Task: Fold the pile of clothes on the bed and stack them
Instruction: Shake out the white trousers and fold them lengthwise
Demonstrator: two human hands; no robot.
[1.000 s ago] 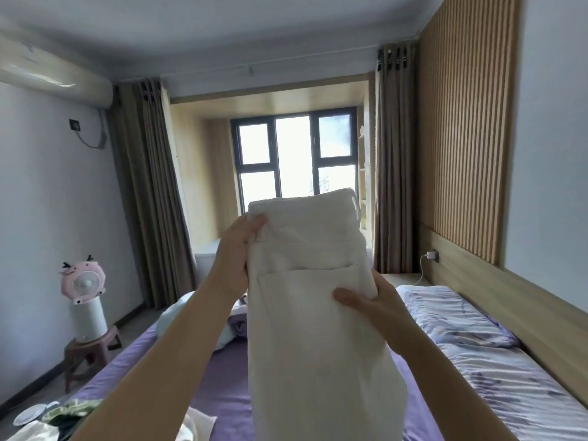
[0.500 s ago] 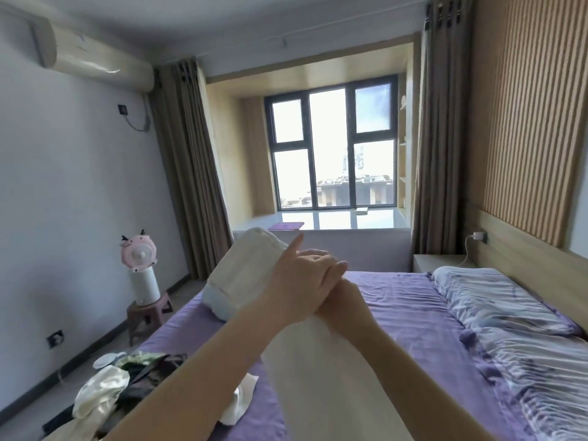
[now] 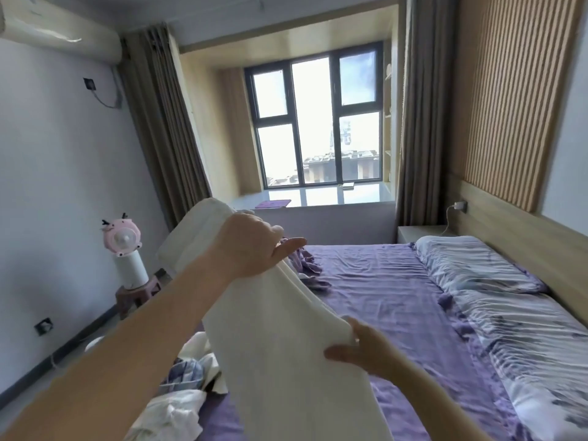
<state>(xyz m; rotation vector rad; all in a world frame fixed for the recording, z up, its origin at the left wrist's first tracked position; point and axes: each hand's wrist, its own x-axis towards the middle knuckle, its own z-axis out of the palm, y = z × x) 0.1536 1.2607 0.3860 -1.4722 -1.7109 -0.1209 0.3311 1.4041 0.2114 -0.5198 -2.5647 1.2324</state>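
White garment (image 3: 280,361) no longer upright before window; now slanted low over bed (image 3: 397,313). Left hand (image 3: 251,246) moved from top edge to grip mid-length. Right hand (image 3: 366,348) slid apart, down garment's right edge, nearer camera.

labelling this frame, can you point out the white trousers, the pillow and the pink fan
white trousers (image 3: 286,361), head view, on the flat cloth between the hands
pillow (image 3: 471,265), head view, on its top face
pink fan (image 3: 122,237), head view, on its round front
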